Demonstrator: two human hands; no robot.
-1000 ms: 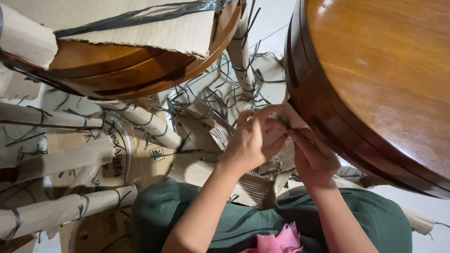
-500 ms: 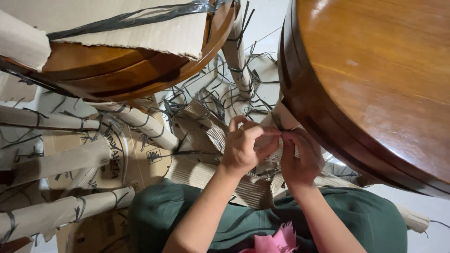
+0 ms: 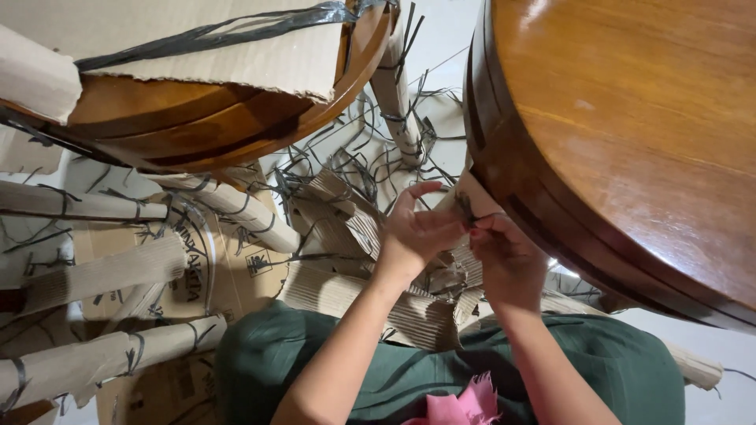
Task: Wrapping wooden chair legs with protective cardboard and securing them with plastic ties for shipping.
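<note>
In the middle of the frame, the left hand (image 3: 417, 232) and right hand (image 3: 504, 256) both pinch a cardboard-wrapped table leg (image 3: 472, 197) just under the round wooden table (image 3: 630, 134) at the right.

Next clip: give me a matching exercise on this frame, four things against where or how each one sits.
Things:
1. round wooden tabletop
2. torn cardboard sheet
3. wrapped table leg
4. pink cloth

Places or states:
A. at the bottom edge, on the green garment
B. lying on the floor at left, bound with black strapping
C. bare and glossy, at right above the right hand
D. strapped over the other wooden top, upper left

Pairs: 1-C, 2-D, 3-B, 4-A

Both hands, the left hand included, pinch the cardboard wrapping under the bare top's rim.
</note>
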